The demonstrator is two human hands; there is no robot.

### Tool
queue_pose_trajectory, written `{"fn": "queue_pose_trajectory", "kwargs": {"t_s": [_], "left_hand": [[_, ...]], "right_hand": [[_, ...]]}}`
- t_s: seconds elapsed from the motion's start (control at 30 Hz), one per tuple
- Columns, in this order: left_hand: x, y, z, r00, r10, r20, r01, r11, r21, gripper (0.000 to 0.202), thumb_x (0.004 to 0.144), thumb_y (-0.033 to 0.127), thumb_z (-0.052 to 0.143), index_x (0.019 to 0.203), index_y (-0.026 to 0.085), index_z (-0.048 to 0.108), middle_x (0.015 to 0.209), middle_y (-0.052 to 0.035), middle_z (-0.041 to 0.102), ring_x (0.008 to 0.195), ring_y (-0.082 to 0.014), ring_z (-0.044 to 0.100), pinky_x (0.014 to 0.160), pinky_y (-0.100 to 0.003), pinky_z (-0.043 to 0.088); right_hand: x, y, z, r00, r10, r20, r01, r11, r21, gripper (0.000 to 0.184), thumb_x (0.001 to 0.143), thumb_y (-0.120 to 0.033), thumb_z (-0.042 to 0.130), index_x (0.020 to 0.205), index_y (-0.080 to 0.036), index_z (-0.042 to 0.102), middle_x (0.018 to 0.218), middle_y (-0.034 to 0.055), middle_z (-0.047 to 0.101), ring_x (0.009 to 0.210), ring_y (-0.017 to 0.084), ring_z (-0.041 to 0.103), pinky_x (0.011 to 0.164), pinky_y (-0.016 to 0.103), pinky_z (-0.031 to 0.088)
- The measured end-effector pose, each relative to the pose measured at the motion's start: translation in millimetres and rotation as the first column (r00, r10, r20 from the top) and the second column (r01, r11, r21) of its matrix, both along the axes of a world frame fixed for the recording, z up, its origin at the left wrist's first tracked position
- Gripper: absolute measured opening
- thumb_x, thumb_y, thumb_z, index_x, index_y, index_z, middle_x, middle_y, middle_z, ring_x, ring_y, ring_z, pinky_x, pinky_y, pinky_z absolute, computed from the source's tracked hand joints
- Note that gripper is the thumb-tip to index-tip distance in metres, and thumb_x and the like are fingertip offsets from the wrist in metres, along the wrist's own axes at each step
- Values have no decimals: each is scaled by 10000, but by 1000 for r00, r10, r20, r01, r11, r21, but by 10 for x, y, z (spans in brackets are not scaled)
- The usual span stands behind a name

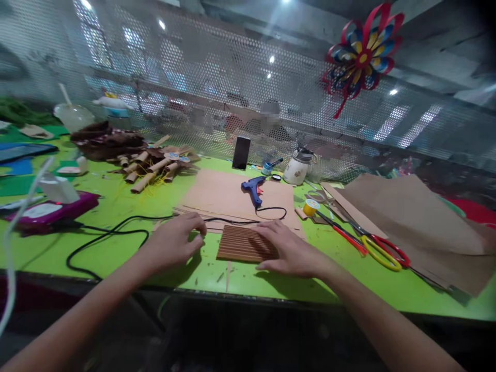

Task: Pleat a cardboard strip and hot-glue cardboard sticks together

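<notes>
A ribbed mat of brown paper sticks (238, 243) lies on the green table (116, 243) near its front edge. My right hand (289, 250) rests flat on the mat's right part, fingers stretched out. My left hand (176, 240) hovers just left of the mat with fingers loosely curled and apart, nothing in it, close to the black cord (112, 230). Beyond the mat lie flat brown cardboard sheets (217, 196) with a blue glue gun (252, 189) on them.
Yellow and red scissors (372, 247) and a small yellow cup (310, 207) lie to the right, beside large cardboard pieces (418, 222). Rolled paper tubes (151, 168) sit back left, a purple pack (50, 209) far left. A phone (241, 153), a white pot (296, 168) and a paper pinwheel (360, 51) stand by the mesh wall.
</notes>
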State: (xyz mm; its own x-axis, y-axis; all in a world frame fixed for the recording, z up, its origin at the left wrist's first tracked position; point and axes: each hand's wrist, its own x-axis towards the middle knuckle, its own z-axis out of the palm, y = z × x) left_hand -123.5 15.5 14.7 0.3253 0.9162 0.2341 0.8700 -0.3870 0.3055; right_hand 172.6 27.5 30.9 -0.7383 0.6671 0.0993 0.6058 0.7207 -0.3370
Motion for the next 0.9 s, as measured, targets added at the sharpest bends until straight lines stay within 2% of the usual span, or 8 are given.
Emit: {"fn": "queue_pose_trajectory", "kwargs": {"t_s": [0.1,0.23,0.37,0.5,0.6,0.67,0.77,0.9], "left_hand": [[-18,21,-37,997,-12,80,8,999,53,165,781,230,439,827,189,592,910,-65,623,848,-221,570,793,-346,412],[9,14,-42,989,-28,144,17,997,77,190,815,252,434,847,188,610,946,-62,630,859,-212,585,796,-333,421],[80,6,-30,979,-37,199,23,997,76,202,843,271,435,859,188,618,967,-62,628,874,-204,583,798,-327,418],[147,-26,19,947,-74,313,34,991,131,191,848,271,453,879,179,618,964,-64,632,905,-195,582,830,-314,418],[220,-80,77,911,-83,404,30,990,137,191,843,273,470,894,175,626,950,-61,640,914,-191,585,835,-302,424],[296,-121,96,884,-85,460,51,995,85,191,837,275,478,893,178,633,929,-52,646,900,-187,589,825,-299,433],[436,-164,66,852,-43,521,97,992,-77,182,815,279,498,854,176,642,890,-48,652,853,-187,596,767,-291,457],[587,-162,-19,810,42,585,163,942,-293,187,780,287,541,848,155,655,846,-58,661,793,-196,599,709,-294,472]], "right_hand": [[-120,68,-41,998,4,65,-5,1000,14,816,694,-501,733,1381,-225,387,1290,117,483,1167,291,409,987,462,367],[-151,105,-103,997,-59,42,59,998,2,676,731,-392,730,1321,-212,453,1182,113,543,1081,266,471,906,397,403],[-157,109,-217,996,-59,-62,58,998,-23,597,755,-252,707,1303,-195,478,1184,108,559,1071,243,493,906,363,400],[-164,108,-316,970,-97,-222,87,995,-56,478,775,-123,636,1235,-225,554,1080,68,626,971,225,551,850,350,428],[-143,122,-335,926,-127,-355,103,991,-86,457,769,-112,627,1201,-253,587,1056,43,646,928,224,570,824,356,444],[-123,136,-332,901,-143,-410,111,989,-102,449,764,-125,632,1191,-259,600,1050,39,648,924,229,573,829,368,447],[-106,147,-322,882,-156,-445,101,984,-144,441,768,-145,637,1194,-255,602,1022,37,650,924,231,577,837,372,447],[-113,120,-288,878,-173,-446,92,976,-197,395,792,-200,642,1184,-234,603,1000,42,642,918,228,576,831,364,449]]}}
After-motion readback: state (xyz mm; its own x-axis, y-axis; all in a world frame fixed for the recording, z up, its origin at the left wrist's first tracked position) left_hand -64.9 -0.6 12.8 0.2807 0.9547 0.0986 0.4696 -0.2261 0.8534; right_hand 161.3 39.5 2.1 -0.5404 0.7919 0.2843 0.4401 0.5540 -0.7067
